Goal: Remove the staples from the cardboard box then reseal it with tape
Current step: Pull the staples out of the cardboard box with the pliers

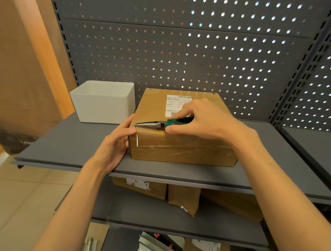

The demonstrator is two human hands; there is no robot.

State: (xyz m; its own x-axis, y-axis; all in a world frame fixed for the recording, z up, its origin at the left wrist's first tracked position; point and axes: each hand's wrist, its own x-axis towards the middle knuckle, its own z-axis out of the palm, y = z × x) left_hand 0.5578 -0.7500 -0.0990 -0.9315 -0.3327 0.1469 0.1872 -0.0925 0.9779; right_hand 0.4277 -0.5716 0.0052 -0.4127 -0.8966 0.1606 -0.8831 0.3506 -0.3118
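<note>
A brown cardboard box (pixel 182 149) with a white shipping label (pixel 174 104) sits on the grey shelf (pixel 69 140). Clear tape runs across its front face, and a metal staple (pixel 137 141) shows near the front left corner. My right hand (pixel 204 119) grips the green handles of needle-nose pliers (pixel 151 124), which lie along the box's top front edge with the jaws pointing left toward the corner. My left hand (pixel 115 142) presses against the box's left side, thumb on the top corner.
A white open bin (pixel 103 101) stands left of the box at the back. A grey pegboard (pixel 183 50) forms the rear wall. Lower shelves hold brown parcels (pixel 184 199) and packages. A wooden panel (pixel 21 62) rises at left.
</note>
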